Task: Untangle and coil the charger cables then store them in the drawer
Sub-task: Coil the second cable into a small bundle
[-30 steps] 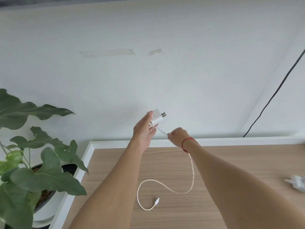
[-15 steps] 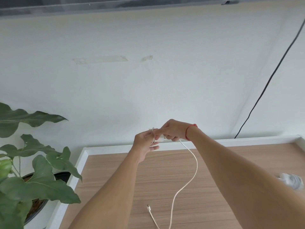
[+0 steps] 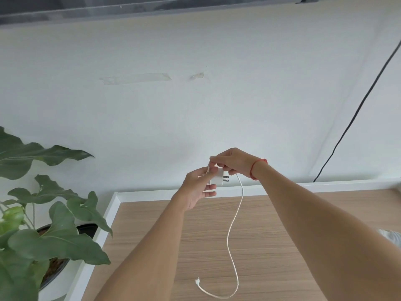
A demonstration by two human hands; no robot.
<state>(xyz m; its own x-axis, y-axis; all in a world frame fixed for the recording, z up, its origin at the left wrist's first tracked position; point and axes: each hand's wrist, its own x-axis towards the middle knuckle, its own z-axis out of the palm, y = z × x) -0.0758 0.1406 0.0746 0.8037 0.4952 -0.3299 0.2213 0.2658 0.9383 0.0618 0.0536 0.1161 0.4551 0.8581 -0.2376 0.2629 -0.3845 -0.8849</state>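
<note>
My left hand (image 3: 198,187) holds a white charger plug (image 3: 218,178) above the back of the wooden desk (image 3: 282,253), prongs pointing right. Just above it, my right hand (image 3: 233,162) pinches the white cable (image 3: 233,231) and lays it over the plug. From there the cable hangs down to the desk and curls left near the front edge, ending in a small connector (image 3: 197,280). Another white charger (image 3: 393,237) shows partly at the right edge, behind my right forearm. No drawer is in view.
A potted plant (image 3: 43,233) with large green leaves stands left of the desk. A white raised rim (image 3: 303,186) runs along the desk's back against the white wall. A black cord (image 3: 358,109) runs down the wall at the right.
My right hand rose from below the plug to above it, carrying the cable over the plug. The loose end slid across the desk. The camera tilted upward.
</note>
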